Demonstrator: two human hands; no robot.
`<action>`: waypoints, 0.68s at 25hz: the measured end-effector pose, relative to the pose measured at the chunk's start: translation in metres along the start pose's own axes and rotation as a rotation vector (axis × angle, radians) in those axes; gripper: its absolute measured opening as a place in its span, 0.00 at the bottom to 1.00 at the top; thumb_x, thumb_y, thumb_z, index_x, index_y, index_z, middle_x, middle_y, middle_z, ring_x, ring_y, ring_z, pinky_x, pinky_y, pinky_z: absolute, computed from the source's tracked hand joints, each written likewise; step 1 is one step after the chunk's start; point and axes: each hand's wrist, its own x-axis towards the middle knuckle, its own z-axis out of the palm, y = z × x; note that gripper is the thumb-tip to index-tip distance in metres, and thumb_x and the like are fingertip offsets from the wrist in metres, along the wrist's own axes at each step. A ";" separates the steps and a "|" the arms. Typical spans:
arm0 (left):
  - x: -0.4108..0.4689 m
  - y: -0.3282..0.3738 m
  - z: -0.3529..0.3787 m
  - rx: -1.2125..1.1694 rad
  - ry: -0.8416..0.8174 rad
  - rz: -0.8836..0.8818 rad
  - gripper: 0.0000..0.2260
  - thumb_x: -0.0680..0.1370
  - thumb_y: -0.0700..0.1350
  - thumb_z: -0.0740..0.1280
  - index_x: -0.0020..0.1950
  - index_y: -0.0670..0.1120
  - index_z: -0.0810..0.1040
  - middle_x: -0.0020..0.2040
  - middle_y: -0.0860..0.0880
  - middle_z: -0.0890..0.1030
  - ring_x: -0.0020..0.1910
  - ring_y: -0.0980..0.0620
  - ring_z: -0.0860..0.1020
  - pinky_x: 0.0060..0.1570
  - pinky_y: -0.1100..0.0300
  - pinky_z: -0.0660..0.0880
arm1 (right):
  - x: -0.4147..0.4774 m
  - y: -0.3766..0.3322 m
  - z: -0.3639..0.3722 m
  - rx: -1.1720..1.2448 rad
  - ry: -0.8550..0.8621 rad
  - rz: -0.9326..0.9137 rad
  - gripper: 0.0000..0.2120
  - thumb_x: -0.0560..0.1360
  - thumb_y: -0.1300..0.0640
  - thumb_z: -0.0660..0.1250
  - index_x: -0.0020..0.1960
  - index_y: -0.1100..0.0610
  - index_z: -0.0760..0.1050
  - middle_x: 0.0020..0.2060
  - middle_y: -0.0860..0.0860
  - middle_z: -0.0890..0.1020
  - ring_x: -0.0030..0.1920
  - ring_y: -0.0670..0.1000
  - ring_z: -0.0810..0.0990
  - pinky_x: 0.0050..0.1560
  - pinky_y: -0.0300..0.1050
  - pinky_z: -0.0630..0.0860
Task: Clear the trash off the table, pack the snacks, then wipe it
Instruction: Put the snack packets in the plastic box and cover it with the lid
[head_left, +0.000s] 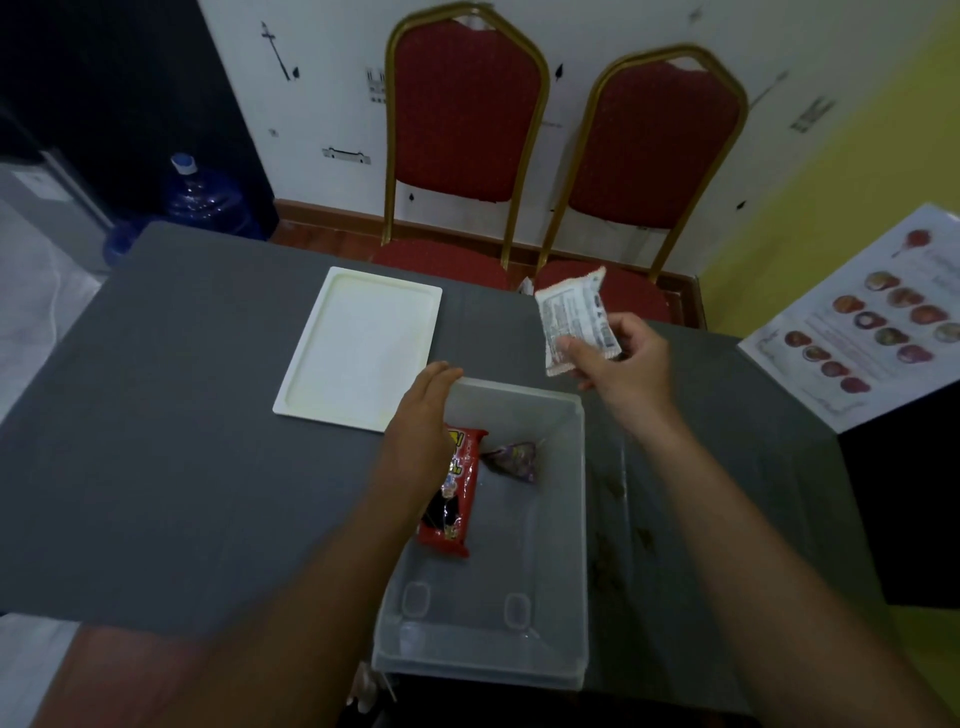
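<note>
Clear plastic bin (566, 519) holds a red snack pack (457, 493), lettering unreadable, left hand (421, 431) flat on its rim, right hand (618, 358) pinching a white packet (574, 317) just beyond.

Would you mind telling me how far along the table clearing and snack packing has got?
Two snacks already lie in the clear container: a red packet and a small purple packet. The right hand holds a white packet above the table, not yet packed, while the left hand rests on the container's rim. The white lid is still off, and brown stains remain to wipe.
</note>
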 end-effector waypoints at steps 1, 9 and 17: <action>-0.001 0.001 -0.001 0.000 -0.004 0.003 0.27 0.74 0.31 0.69 0.71 0.46 0.71 0.73 0.48 0.70 0.69 0.49 0.70 0.70 0.50 0.69 | -0.019 -0.008 0.001 -0.024 0.013 -0.051 0.10 0.71 0.54 0.78 0.50 0.52 0.80 0.42 0.50 0.86 0.38 0.50 0.87 0.33 0.46 0.83; -0.004 0.005 -0.004 0.023 -0.001 0.009 0.29 0.72 0.26 0.62 0.71 0.45 0.71 0.74 0.47 0.69 0.71 0.47 0.69 0.70 0.49 0.70 | -0.130 0.046 0.048 -0.847 -0.310 -0.304 0.15 0.73 0.61 0.71 0.59 0.55 0.77 0.54 0.52 0.74 0.43 0.50 0.76 0.36 0.31 0.62; -0.004 0.004 -0.004 0.021 -0.008 0.040 0.27 0.74 0.29 0.64 0.72 0.43 0.71 0.74 0.45 0.70 0.70 0.46 0.70 0.69 0.48 0.70 | -0.130 0.077 0.088 -1.031 -0.272 -0.179 0.24 0.75 0.71 0.63 0.69 0.60 0.65 0.61 0.60 0.76 0.54 0.59 0.82 0.46 0.49 0.79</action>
